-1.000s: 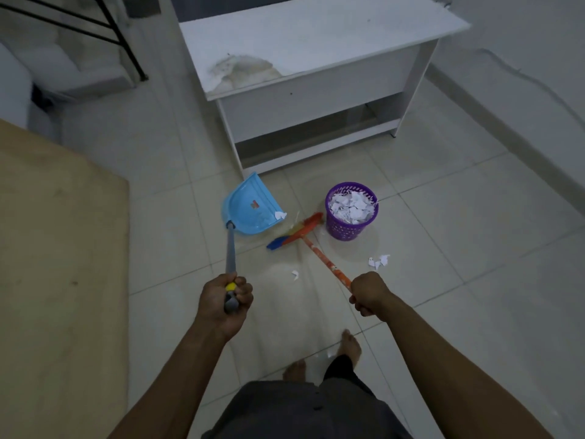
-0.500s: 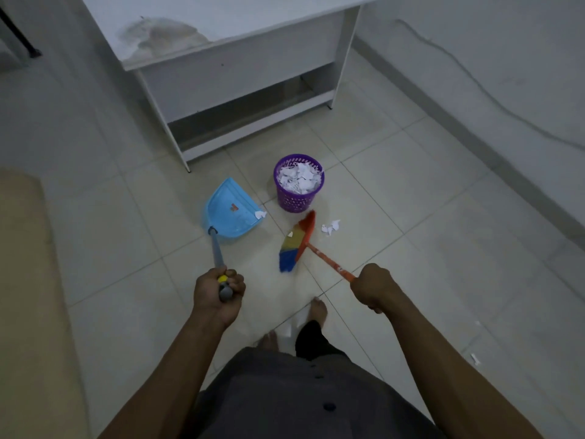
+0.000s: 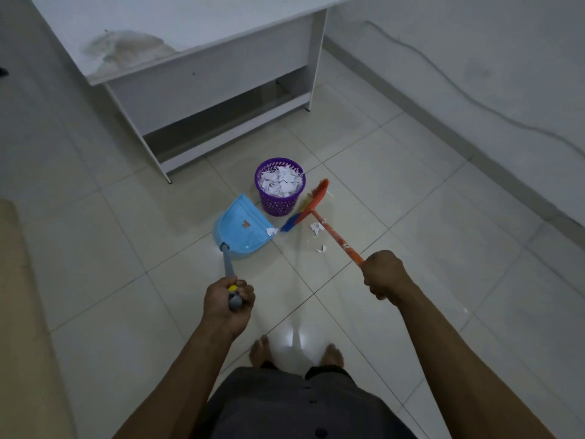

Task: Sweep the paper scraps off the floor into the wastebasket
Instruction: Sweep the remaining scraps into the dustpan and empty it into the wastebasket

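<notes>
- While I stand barefoot on the tiled floor, my left hand is clenched around the grey handle of the blue dustpan, which rests on the tiles just left of the purple wastebasket.
- My right hand grips the orange broom, its head just right of the basket.
- Paper scraps lie beside the broom stick; one sits on the dustpan's lip.
- White desk stands behind.

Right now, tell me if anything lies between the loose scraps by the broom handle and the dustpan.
Only the broom head is near that path. The scraps lie right of it, the dustpan left. Bare floor lies between.
</notes>
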